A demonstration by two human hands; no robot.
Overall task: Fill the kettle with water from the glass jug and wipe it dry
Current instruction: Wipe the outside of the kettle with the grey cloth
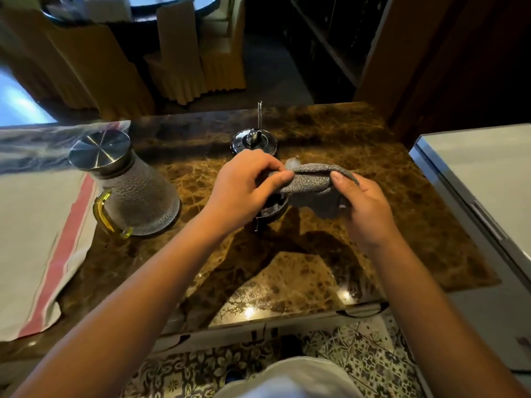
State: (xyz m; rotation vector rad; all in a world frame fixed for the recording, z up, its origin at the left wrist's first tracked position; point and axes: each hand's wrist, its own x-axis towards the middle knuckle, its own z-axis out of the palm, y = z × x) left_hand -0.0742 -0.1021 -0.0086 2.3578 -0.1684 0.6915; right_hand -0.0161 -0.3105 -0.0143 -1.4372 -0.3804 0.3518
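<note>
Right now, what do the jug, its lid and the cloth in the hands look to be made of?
The jug looks like clear glass with a hammered, dimpled surface and a yellow-tinted glass handle. Its lid appears to be brushed steel, judging by its radial sheen. The grey cloth, pinched between the left hand and the right hand, looks like soft knit or microfibre: matte and nubby.

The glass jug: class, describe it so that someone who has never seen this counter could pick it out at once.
Start at the brown marble counter and look to its left side, beside the white cloth with the red stripe. There stands the glass jug, left of both hands. Its wide dimpled body, flat steel lid and yellow handle set it apart from the small shiny kettle behind the grey cloth.
</note>
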